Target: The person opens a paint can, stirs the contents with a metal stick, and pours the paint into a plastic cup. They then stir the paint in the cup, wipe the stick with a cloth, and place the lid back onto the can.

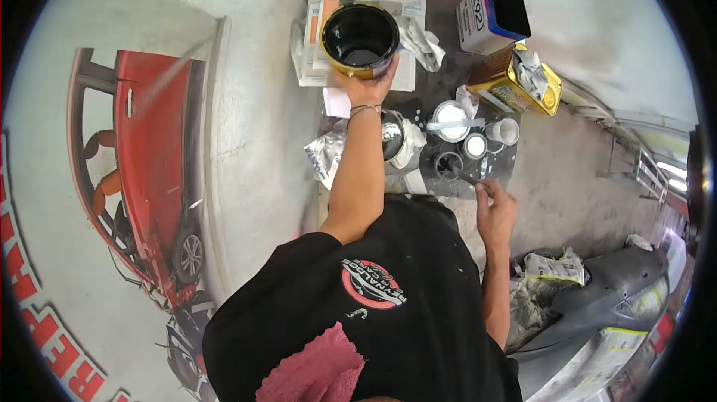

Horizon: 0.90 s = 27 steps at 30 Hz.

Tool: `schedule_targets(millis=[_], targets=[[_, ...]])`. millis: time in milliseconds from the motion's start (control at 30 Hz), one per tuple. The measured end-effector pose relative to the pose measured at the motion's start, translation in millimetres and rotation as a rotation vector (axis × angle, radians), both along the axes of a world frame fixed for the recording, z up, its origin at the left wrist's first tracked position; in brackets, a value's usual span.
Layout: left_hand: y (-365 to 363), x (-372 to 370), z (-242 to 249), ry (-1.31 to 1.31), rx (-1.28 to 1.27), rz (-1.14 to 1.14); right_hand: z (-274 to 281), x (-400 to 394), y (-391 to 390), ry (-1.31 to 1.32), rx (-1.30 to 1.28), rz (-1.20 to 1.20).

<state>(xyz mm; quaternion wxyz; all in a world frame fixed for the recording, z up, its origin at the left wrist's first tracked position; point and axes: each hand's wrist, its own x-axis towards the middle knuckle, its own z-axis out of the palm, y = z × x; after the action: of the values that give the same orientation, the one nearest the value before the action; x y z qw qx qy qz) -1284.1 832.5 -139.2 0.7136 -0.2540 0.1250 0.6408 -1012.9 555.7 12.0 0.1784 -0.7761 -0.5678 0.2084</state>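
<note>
My left hand (371,87) reaches forward and grips the near side of a round tub (361,72), yellow outside with a black interior. The tub tilts so that I see into it, over folded newspaper. Lower right, my right hand (496,213) is closed around a thin dark stirring stick (467,178). The stick's far end points into a small cup (448,166) with dark contents. Beside that cup are a small open pot (474,146) of white, a larger white-topped can (450,120) with a strip across it, and a pale cup (503,132).
Newspaper (409,5) and crumpled paper (423,44) lie on the bench. A K92 tin (478,23) and a yellow metal tin (493,92) stand at right. Below my left forearm is a shiny container (391,139). A dark car bumper (597,294) is behind on the right.
</note>
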Motion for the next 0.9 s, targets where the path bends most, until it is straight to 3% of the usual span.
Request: schedule_targets(millis=[167, 233, 300, 433, 600, 667, 900], targets=[[-22.1, -30.4, -7.2, -0.017, -0.303, -0.295, -4.5, -3.3, 1.2, 0.075, 0.014, -0.034], [-65.0, -47.4, -43.2, 0.355, 0.199, -0.508, -9.8, -1.4, 3.2, 0.062, 0.059, 0.000], [-120.1, -61.1, -28.9, 0.652, -0.003, -0.526, -13.7, 2.6, 1.6, 0.062, 0.063, -0.004], [-250.4, -86.6, -63.3, 0.767, -0.364, -0.776, -5.1, -0.2, 6.9, 0.140, 0.012, -0.075], [-283.4, -67.9, -67.2, 0.861, -0.477, -0.768, -4.0, 4.5, 7.2, 0.074, 0.032, 0.004], [-275.3, -61.5, -68.1, 0.757, -0.361, -0.610, -5.2, 5.9, 8.5, 0.027, 0.072, 0.060], [-260.2, -37.0, -83.2, 0.715, -0.389, -0.425, -4.2, 9.6, 2.8, 0.066, 0.066, 0.003]])
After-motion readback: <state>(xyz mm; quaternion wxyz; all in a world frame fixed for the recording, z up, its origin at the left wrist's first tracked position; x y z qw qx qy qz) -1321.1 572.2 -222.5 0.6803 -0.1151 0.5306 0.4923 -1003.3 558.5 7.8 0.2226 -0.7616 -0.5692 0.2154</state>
